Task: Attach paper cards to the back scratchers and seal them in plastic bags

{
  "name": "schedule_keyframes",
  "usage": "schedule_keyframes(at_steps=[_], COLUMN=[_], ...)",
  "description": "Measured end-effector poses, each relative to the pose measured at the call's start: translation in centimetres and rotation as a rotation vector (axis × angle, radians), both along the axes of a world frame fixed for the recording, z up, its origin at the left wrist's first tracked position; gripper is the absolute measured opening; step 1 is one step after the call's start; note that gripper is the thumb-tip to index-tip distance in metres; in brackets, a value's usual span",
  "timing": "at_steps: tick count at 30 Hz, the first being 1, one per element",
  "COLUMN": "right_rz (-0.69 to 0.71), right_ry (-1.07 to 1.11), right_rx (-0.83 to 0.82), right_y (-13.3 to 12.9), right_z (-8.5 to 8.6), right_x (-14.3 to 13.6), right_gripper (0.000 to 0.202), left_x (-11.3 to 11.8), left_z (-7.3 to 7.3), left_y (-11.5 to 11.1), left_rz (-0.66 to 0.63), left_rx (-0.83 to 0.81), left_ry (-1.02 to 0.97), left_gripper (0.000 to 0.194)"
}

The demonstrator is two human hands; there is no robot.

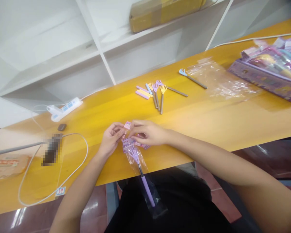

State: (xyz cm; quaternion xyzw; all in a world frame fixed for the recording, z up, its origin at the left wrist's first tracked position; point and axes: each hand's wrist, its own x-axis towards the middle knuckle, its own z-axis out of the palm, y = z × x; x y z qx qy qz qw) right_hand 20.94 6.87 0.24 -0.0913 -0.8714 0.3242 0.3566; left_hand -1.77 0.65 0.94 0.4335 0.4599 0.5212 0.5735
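A purple telescopic back scratcher (147, 192) in a clear plastic bag hangs over the table's front edge, claw end toward my hands. A printed header card (128, 142) lies at the top of the bag. My left hand (112, 137) is closed in a pinch on a small pink printed card (127, 125). My right hand (147, 132) is closed beside it, just above the header card; its fingertips hide what they grip. More printed cards (143, 145) lie partly under the right hand.
Loose back scratchers (162, 100) and coloured handle sleeves (143, 93) lie beyond my hands. A blue-clawed scratcher (195, 81) lies near clear bags (223, 81). At right stands a purple box (264, 79) of packaged scratchers. A power strip (66, 109) and looped white cable (87, 149) lie left.
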Motion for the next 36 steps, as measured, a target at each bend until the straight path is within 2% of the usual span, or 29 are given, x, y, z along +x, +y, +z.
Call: schedule_keyframes(at_steps=[5,8,10,12,15,18,22,26,36], right_rz=[-0.034,-0.153,-0.204,-0.173,-0.107,-0.163,-0.258,-0.175,0.049], right_ry=[0.000,0.041,0.034,-0.006,-0.011,0.045,0.065,0.069,0.007], right_rx=[0.036,0.016,-0.006,-0.023,-0.048,-0.094,-0.118,-0.129,-0.098], right_y=[0.0,0.1,0.3,0.4,0.4,0.3,0.5,0.5,0.4], right_z=[0.0,0.1,0.2,0.2,0.1,0.1,0.3,0.4,0.4], right_x=[-0.1,-0.1,-0.1,0.0,-0.2,-0.4,-0.4,-0.2,0.1], right_gripper=[0.022,0.023,0.032,0.035,0.018,0.018,0.018,0.021,0.018], left_x=[-0.1,-0.1,-0.1,-0.2,-0.3,-0.8,-1.2,-1.0,-1.1], left_z=[0.0,0.0,0.0,-0.1,-0.4,-1.0,-1.6,-1.9,-1.9], left_y=[0.1,0.1,0.0,0.0,0.1,0.2,0.2,0.1,0.0], left_rz=[-0.008,-0.014,-0.022,-0.029,-0.043,-0.122,-0.302,-0.382,-0.451], left_rx=[0.024,0.026,0.019,0.016,0.033,0.107,0.102,0.038,0.050], left_ry=[0.047,0.069,0.070,0.070,0.056,0.065,0.251,0.339,0.358], left_gripper=[0.035,0.034,0.035,0.035,0.037,0.046,0.052,0.049,0.039])
